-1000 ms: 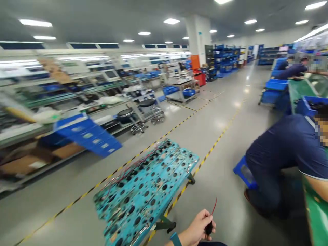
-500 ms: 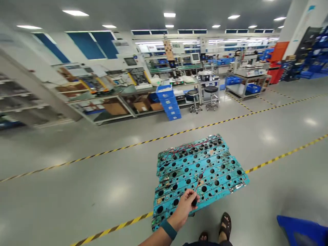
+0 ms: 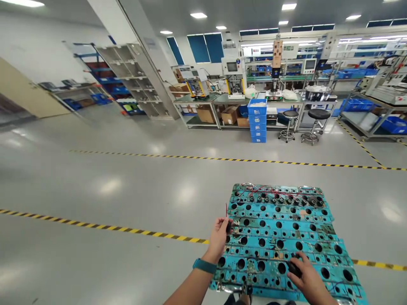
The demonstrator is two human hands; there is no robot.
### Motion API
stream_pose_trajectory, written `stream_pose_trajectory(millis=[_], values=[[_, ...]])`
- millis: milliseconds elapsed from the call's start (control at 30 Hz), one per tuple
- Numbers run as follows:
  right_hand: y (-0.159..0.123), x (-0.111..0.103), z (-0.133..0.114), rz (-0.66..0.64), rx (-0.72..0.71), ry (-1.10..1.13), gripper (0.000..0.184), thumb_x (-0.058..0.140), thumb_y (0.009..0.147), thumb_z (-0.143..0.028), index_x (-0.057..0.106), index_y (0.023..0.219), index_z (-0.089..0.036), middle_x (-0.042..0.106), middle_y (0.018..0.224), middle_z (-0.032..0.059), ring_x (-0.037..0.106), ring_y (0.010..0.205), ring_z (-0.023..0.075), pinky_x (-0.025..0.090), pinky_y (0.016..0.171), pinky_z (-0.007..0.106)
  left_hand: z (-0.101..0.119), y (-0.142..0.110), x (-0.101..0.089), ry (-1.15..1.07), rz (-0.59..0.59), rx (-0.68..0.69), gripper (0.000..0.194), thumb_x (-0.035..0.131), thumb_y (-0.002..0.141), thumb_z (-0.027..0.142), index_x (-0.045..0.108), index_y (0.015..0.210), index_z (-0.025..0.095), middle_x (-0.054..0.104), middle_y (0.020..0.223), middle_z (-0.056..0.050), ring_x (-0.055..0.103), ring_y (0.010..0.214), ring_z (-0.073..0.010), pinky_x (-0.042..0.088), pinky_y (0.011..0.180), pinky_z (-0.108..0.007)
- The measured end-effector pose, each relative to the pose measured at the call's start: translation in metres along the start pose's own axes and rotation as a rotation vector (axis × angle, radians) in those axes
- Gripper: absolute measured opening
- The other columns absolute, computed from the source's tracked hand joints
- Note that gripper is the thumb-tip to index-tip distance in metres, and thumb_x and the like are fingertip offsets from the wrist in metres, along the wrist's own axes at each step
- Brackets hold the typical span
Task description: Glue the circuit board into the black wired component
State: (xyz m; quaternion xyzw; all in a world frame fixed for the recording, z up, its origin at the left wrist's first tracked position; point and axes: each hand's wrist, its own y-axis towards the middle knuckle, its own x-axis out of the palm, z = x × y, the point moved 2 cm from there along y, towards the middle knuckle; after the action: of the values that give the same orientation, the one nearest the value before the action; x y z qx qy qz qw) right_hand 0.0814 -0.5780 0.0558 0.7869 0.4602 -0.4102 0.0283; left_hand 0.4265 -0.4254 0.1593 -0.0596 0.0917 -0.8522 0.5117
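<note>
- The person's left hand [image 3: 218, 236] is at the left edge of a big blue board [image 3: 286, 241] full of round holes.
- The fingers of this hand are curled and pinch a small black part [image 3: 228, 226] with a thin red wire [image 3: 226, 210] that sticks up from it.
- The black part is just at the left edge of the board, about half way along it.
- A teal band [image 3: 204, 266] goes around the left wrist.
- The right hand [image 3: 305, 275] rests on the board near its front edge, on the right side.
- Its fingers are bent over another small black part [image 3: 294, 268], which sits on the board; how tight the grip is cannot be told.
- Along the far edge of the board, red wires [image 3: 273, 191] run past a row of black parts set in the holes.
- The board stands on a shiny grey floor [image 3: 127, 199] with yellow and black tape lines [image 3: 104, 227].
- Far behind the board there is a stack of blue bins [image 3: 257, 120], two black stools [image 3: 305, 123] and long work benches [image 3: 238, 101] with machines on them.
</note>
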Motion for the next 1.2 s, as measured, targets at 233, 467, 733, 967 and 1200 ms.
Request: stream_pose_trajectory(millis=[233, 467, 733, 967, 1200], values=[[0.088, 0.064, -0.035, -0.046, 0.051, -0.349, 0.045, 0.056, 0.088, -0.029, 0.066, 0.131, -0.023, 0.027, 0.161, 0.0211, 0.05, 0.136, 0.0336, 0.043, 0.109, 0.041, -0.041, 0.102, 0.002, 0.184, -0.115, 0.164, 0.056, 0.068, 0.081, 0.054, 0.051, 0.114, 0.013, 0.065, 0.11, -0.013, 0.063, 0.099, -0.0211, 0.051, 0.093, -0.038], [0.134, 0.11, -0.025, -0.05, 0.056, -0.5, 0.048, 0.056, 0.087, -0.024, 0.064, 0.133, -0.031, 0.029, 0.162, 0.0121, 0.056, 0.128, 0.0328, 0.052, 0.099, 0.043, -0.093, 0.183, 0.038, 0.466, -0.141, 0.342, 0.038, 0.064, 0.086, 0.036, 0.061, 0.118, 0.016, 0.062, 0.122, -0.014, 0.054, 0.122, -0.0268, 0.04, 0.109, -0.043], [0.139, 0.101, -0.026, -0.203, 0.076, -0.503, 0.053, 0.046, 0.09, -0.017, 0.059, 0.14, -0.028, 0.015, 0.167, 0.0136, 0.051, 0.131, 0.0373, 0.05, 0.099, 0.048, -0.136, 0.227, 0.064, 0.667, -0.121, 0.286, 0.028, 0.062, 0.088, 0.029, 0.056, 0.112, 0.015, 0.063, 0.107, -0.014, 0.06, 0.101, -0.0283, 0.046, 0.09, -0.041], [0.143, 0.102, -0.022, -0.244, 0.055, -0.521, 0.054, 0.044, 0.092, -0.019, 0.057, 0.144, -0.03, 0.013, 0.168, 0.0114, 0.053, 0.129, 0.0367, 0.049, 0.1, 0.048, -0.149, 0.236, 0.065, 0.733, -0.111, 0.299, 0.028, 0.061, 0.09, 0.025, 0.054, 0.115, 0.014, 0.065, 0.114, -0.015, 0.061, 0.108, -0.0291, 0.047, 0.095, -0.042], [0.142, 0.114, -0.011, -0.203, 0.018, -0.551, 0.067, 0.046, 0.086, -0.007, 0.053, 0.148, -0.03, 0.012, 0.167, 0.0153, 0.05, 0.132, 0.0362, 0.049, 0.097, 0.046, -0.155, 0.235, 0.056, 0.757, -0.114, 0.338, 0.033, 0.064, 0.088, 0.031, 0.057, 0.114, 0.013, 0.061, 0.116, -0.015, 0.057, 0.115, -0.0274, 0.046, 0.103, -0.043]])
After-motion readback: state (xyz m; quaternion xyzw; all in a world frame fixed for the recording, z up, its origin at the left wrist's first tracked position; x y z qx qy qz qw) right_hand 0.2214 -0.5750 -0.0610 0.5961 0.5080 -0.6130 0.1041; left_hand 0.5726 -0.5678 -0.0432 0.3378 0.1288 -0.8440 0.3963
